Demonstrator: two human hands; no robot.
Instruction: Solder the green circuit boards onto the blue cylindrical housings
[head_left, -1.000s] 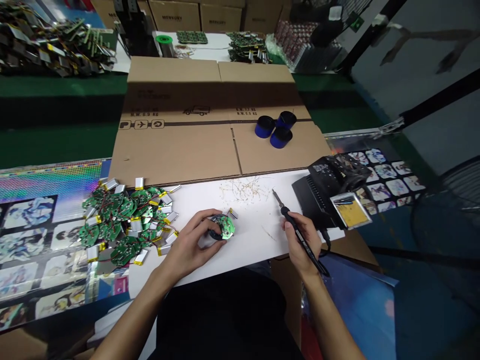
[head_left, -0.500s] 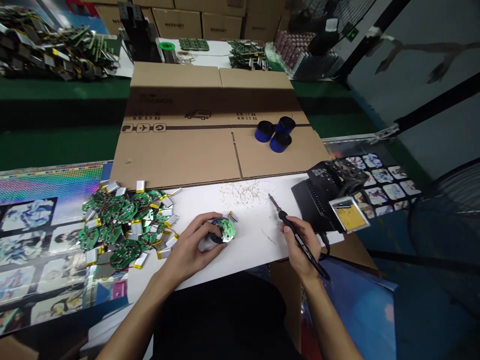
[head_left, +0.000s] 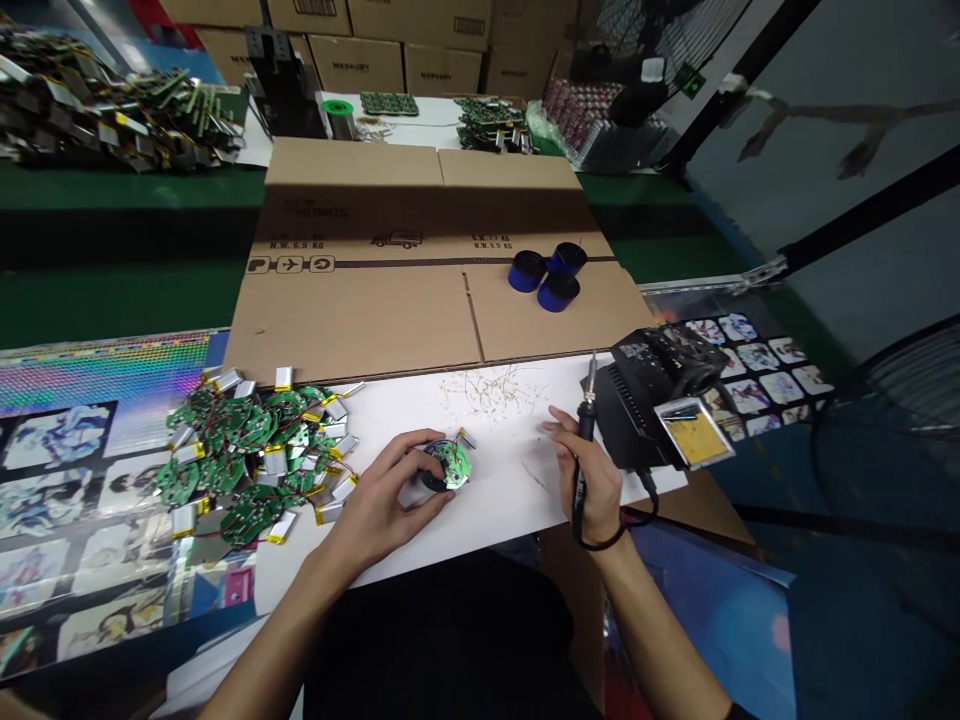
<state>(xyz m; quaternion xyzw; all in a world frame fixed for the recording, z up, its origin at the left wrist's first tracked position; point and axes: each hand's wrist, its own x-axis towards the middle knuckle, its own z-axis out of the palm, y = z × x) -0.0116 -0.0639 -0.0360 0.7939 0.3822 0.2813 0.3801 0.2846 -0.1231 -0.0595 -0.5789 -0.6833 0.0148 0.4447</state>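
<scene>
My left hand (head_left: 397, 485) grips a dark round housing with a green circuit board (head_left: 456, 466) showing on its right side. A small silver battery (head_left: 467, 438) on thin wires sticks up from the board's far edge. Farther right, my right hand (head_left: 589, 478) holds a black soldering iron (head_left: 586, 415), its tip pointing away from me beside the black soldering station (head_left: 626, 415). The iron's cord loops below my wrist. Left of my left hand lies a heap of green circuit boards (head_left: 251, 450) with silver batteries wired to them.
Wire clippings (head_left: 495, 390) are scattered on the white work surface (head_left: 517, 500). Beyond lies flattened cardboard (head_left: 360, 310) bearing three blue-black cylinders (head_left: 559, 290). A yellow sponge tray (head_left: 694, 433) sits at the station. More boards (head_left: 112, 110) are piled at far left.
My right hand has turned the soldering iron from leaning left to nearly upright in view, its tip moving right toward the station. My left hand keeps its hold.
</scene>
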